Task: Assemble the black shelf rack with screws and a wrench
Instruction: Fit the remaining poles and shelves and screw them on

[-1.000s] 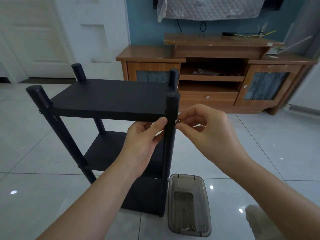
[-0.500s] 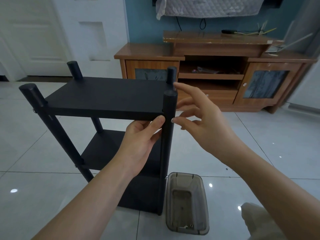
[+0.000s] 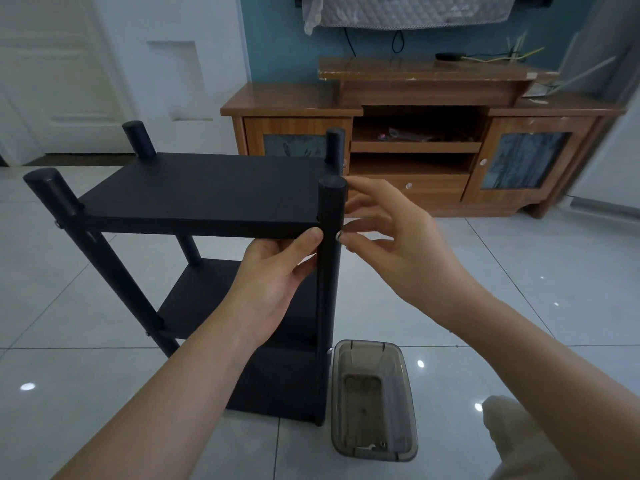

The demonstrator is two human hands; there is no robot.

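The black shelf rack [image 3: 207, 192] stands upright on the tiled floor [image 3: 86, 393], with three shelves and four round posts.

Left hand [image 3: 273, 282]: positioned at the front right corner of the top shelf [image 3: 194, 225]. The thumb presses on the front edge of the shelf, just beside the front right post [image 3: 329, 289]. The remaining fingers are curled under the shelf, clamped on it.

Right hand [image 3: 398, 244]: positioned at the right side of the same post, level with the top shelf. The thumb and forefinger tips lie close together against the post. The other fingers are spread apart and hold nothing. A small pale spot [image 3: 341, 236] sits at the fingertips. It may be a screw head, but the view does not settle this, and whether the two tips clamp anything cannot be told.

A smoky clear plastic tray [image 3: 405, 410] lies on the floor, touching or just beside the foot of the front right post. Small metal parts [image 3: 382, 444] lie at its near end.

A wooden cabinet [image 3: 415, 98] stands against the blue wall behind the rack
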